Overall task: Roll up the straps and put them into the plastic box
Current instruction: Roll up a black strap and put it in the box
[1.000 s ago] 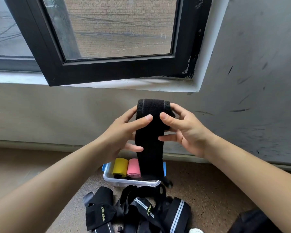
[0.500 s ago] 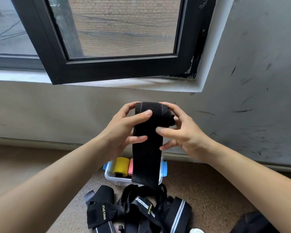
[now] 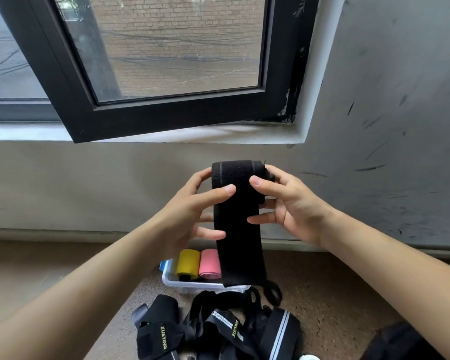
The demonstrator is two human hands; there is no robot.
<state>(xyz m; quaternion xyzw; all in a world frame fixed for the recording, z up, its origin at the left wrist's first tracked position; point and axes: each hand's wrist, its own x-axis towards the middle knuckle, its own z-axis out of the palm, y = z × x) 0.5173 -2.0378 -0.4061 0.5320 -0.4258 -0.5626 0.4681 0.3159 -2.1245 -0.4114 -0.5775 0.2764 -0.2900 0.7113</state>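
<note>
Head: left hand and right hand grip strap (floor straps read XUEYING)

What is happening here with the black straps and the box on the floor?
A person holds a wide black strap up in front of the wall, partly rolled. The left hand and the right hand both grip the rolled top, and the loose tail hangs down in front of the plastic box. The box already holds a yellow roll and a pink roll. A pile of black straps lies unrolled on the floor in front of it.
</note>
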